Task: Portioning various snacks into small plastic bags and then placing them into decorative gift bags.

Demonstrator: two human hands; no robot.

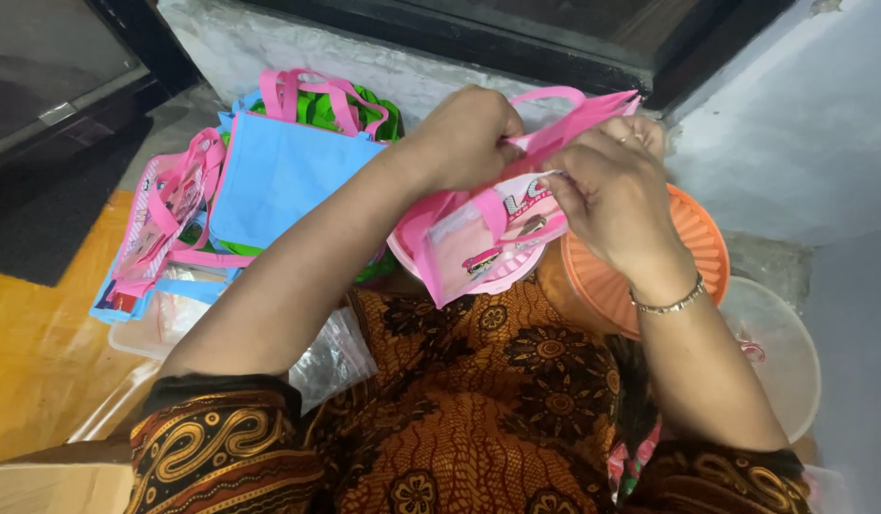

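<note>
Gripping the pink gift bag [478, 238] over the lap, the left hand [464, 138] is clenched on its upper edge by the handle, while the right hand [607, 190] pinches the opposite rim. Pulling both rims evenly apart would likely open it cleanly. An orange plate [697, 238] lies underneath; more bags [269, 171] are piled left.

A small pink tote bag [478, 238] with a clear printed front panel is held tilted above the lap. Its pink handles point up towards the wall.
</note>
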